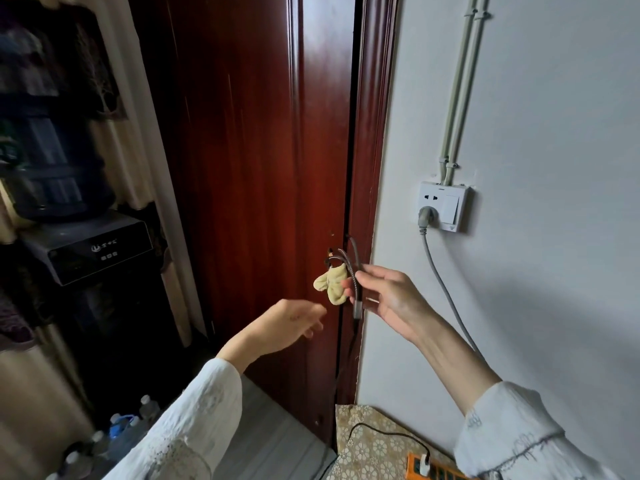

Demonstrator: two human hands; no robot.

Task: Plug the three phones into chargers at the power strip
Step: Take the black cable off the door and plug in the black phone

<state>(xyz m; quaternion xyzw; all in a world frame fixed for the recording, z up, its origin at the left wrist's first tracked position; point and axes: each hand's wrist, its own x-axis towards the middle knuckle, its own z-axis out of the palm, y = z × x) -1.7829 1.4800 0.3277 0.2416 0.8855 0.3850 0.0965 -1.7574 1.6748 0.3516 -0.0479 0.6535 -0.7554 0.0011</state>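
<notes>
By the door (249,168), right hand (388,299) pinches cables (356,292), left hand (294,318) loose.

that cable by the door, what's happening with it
A person in white sleeves holds a braided charging cable in the right hand, by the dark red door. The cable hangs at a small yellow cloth piece on the door. The left hand reaches toward it, fingers relaxed and empty. An orange power strip lies below on a patterned cloth. No phones are in view.

left sleeve (194,420): white, loose, lacy embroidered texture | right sleeve (512,441): white, wide cuff, grey stitched pattern | left hand (294,320), right hand (391,296): bare
</notes>
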